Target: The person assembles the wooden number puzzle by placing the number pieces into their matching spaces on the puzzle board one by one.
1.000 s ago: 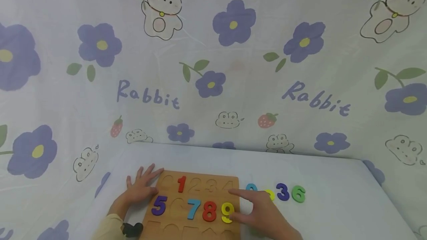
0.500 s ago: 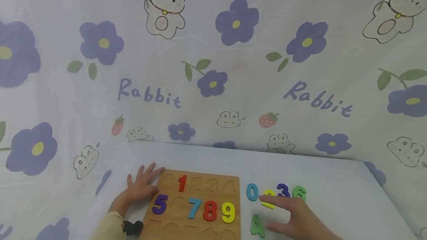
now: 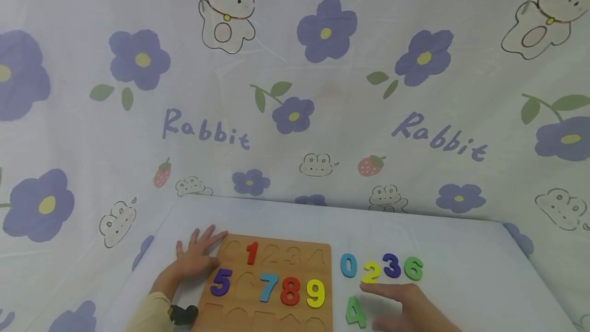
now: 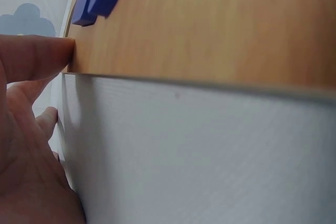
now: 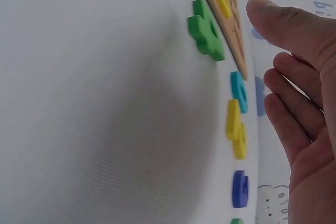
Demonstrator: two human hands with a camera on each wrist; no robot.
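Observation:
A wooden number puzzle board (image 3: pixel 272 270) lies at the front of the white table. Red 1 (image 3: pixel 251 253), purple 5 (image 3: pixel 221 282), light blue 7 (image 3: pixel 268 287), red 8 (image 3: pixel 290 291) and yellow 9 (image 3: pixel 315 293) sit on it. With spread fingers my left hand (image 3: pixel 195 260) rests at the board's left edge; in the left wrist view its thumb (image 4: pixel 39 56) touches the wood beside the purple 5. Right of the board, my right hand (image 3: pixel 407 306) hovers empty, thumb and forefinger apart. Nearest to it are the yellow 2 (image 3: pixel 371 272) and the green 4 (image 3: pixel 355 312).
Loose on the table right of the board are also a light blue 0 (image 3: pixel 349 265), a purple 3 (image 3: pixel 392 265) and a green 6 (image 3: pixel 413 268). The white table (image 3: pixel 484 270) reaches back to a hanging cloth (image 3: pixel 350 86) printed with flowers and rabbits.
My right hand has moved right, off the yellow 9 on the board, then slightly down, uncovering the 0, 2, 3, 4 and 6. My left hand has stayed at the board's edge.

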